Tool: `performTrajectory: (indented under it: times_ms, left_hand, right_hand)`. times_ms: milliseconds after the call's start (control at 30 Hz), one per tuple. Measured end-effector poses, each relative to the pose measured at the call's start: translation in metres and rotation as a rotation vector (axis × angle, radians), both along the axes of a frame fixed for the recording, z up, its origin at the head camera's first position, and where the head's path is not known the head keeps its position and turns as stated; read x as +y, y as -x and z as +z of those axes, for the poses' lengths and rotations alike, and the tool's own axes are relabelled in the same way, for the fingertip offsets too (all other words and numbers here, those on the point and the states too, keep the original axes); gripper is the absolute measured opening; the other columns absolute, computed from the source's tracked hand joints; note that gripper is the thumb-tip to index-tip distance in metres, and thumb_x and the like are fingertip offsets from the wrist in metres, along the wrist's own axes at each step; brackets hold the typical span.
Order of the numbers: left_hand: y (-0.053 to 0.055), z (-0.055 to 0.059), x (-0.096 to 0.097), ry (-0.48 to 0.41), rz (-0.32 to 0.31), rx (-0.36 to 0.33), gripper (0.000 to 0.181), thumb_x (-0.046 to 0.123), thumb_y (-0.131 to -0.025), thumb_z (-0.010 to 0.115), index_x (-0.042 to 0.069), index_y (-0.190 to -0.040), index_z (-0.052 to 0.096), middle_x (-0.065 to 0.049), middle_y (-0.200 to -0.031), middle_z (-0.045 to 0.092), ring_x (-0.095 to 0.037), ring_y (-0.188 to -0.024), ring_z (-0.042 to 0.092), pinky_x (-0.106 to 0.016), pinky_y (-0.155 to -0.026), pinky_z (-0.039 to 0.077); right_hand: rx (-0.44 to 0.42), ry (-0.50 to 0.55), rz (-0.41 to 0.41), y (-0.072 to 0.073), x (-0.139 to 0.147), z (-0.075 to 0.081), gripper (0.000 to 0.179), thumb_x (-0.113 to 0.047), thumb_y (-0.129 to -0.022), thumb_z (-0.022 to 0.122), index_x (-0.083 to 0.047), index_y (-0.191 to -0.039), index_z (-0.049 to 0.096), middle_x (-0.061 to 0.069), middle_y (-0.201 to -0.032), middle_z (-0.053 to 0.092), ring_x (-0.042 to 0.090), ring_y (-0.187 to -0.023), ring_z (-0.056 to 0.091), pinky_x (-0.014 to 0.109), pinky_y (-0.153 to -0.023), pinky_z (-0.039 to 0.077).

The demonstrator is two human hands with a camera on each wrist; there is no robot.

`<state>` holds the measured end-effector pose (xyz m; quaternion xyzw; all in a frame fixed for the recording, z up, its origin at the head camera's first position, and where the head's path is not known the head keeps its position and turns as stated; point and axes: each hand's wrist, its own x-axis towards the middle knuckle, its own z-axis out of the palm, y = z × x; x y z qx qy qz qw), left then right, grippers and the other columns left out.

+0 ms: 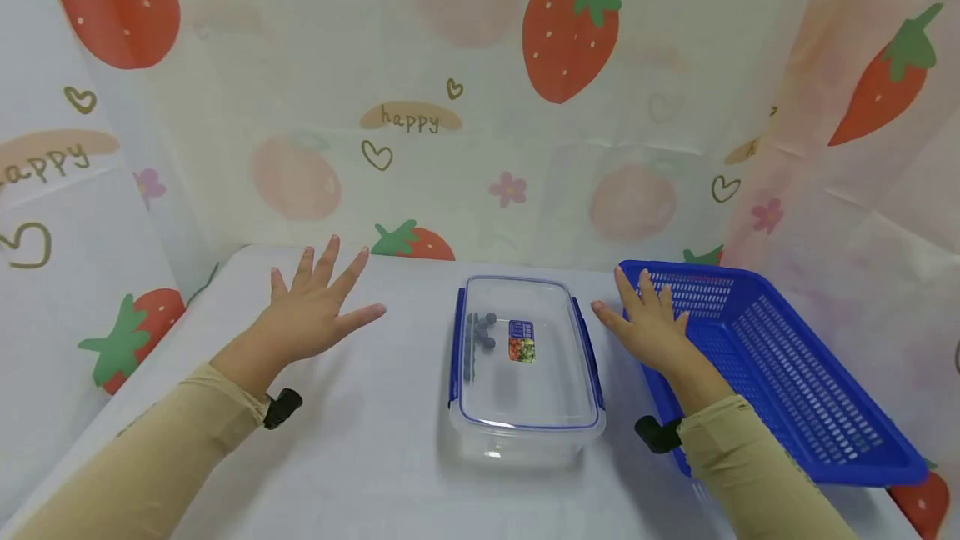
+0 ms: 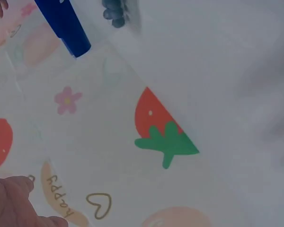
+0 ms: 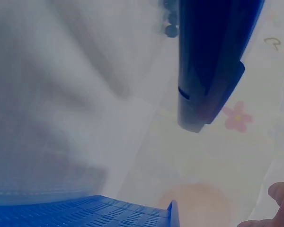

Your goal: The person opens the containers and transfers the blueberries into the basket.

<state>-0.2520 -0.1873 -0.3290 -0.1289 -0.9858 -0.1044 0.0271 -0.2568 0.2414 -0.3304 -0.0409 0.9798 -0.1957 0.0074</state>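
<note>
Container (image 1: 525, 365) with the blue-clipped lid sits at the centre of the head frame, on the white table (image 1: 360, 457), a few blueberries (image 1: 483, 330) inside near its upper left. Left hand (image 1: 315, 311) is spread flat at centre left, well apart from it, holding nothing. Right hand (image 1: 652, 327) is flat too, fingers straight, between the container and the blue basket (image 1: 787, 373), just beside both. Risk, I'd guess: that right hand could bump the basket and shove it rightward. The right wrist view shows a blue clip (image 3: 210, 61) up close; only fingertips (image 3: 281, 194) show there.
</note>
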Motion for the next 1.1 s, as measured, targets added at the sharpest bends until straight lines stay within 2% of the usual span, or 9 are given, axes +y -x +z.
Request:
performTrajectory:
  times_ms: [200,300,500,667,967,1100]
  left_hand:
    - [0.000,0.002,0.012,-0.147,-0.037,-0.036,0.088,0.074,-0.082,0.030,0.028,-0.146,-0.009,-0.010,-0.151,-0.018,-0.043,-0.134,-0.013,-0.073,-0.095,-0.006]
    - [0.001,0.000,0.018,-0.261,-0.064,-0.066,0.087,0.069,-0.085,0.035,0.027,-0.145,-0.012,-0.010,-0.150,-0.018,-0.043,-0.134,-0.012,-0.070,-0.099,-0.002]
    - [0.003,-0.005,0.030,-0.484,-0.139,-0.081,0.087,0.058,-0.090,0.041,0.021,-0.145,-0.015,-0.011,-0.150,-0.017,-0.034,-0.137,-0.012,-0.063,-0.105,0.002]
    - [0.003,-0.011,0.039,-0.580,-0.187,-0.074,0.086,0.053,-0.091,0.043,0.019,-0.145,-0.015,-0.009,-0.151,-0.014,-0.030,-0.138,-0.011,-0.059,-0.107,0.002]
    - [0.005,-0.025,0.057,-0.735,-0.138,-0.125,0.085,0.050,-0.091,0.045,0.022,-0.146,-0.014,-0.010,-0.152,-0.007,-0.030,-0.139,-0.006,-0.059,-0.107,0.004]
    - [0.004,-0.038,0.066,-0.836,-0.083,-0.203,0.086,0.050,-0.090,0.048,0.023,-0.146,-0.012,-0.007,-0.153,-0.008,-0.034,-0.138,0.000,-0.057,-0.108,0.005]
  right_hand:
    - [0.025,0.105,0.011,-0.001,-0.001,0.000,0.082,-0.063,-0.090,0.029,-0.013,-0.147,-0.002,0.026,-0.147,-0.015,0.051,-0.128,-0.019,0.074,-0.093,-0.004]
    - [0.035,0.184,0.020,-0.002,-0.003,0.001,0.079,-0.057,-0.093,0.032,-0.011,-0.147,-0.001,0.027,-0.147,-0.014,0.050,-0.129,-0.018,0.074,-0.094,-0.002]
    - [0.033,0.328,0.041,-0.008,-0.006,0.005,0.075,-0.052,-0.095,0.033,-0.011,-0.147,-0.003,0.024,-0.148,-0.015,0.044,-0.131,-0.019,0.070,-0.097,-0.007]
    - [0.026,0.450,0.042,-0.012,-0.011,0.004,0.070,-0.046,-0.097,0.031,-0.012,-0.147,-0.004,0.020,-0.150,-0.012,0.037,-0.135,-0.016,0.065,-0.102,-0.008]
    - [-0.019,0.645,-0.019,-0.022,-0.025,-0.010,0.067,-0.050,-0.096,0.029,-0.023,-0.148,-0.003,0.012,-0.152,-0.006,0.034,-0.138,-0.007,0.061,-0.106,-0.002]
    - [-0.059,0.734,-0.021,-0.025,-0.032,-0.024,0.066,-0.049,-0.097,0.028,-0.023,-0.147,-0.006,0.010,-0.153,-0.007,0.033,-0.138,-0.007,0.061,-0.106,0.000]
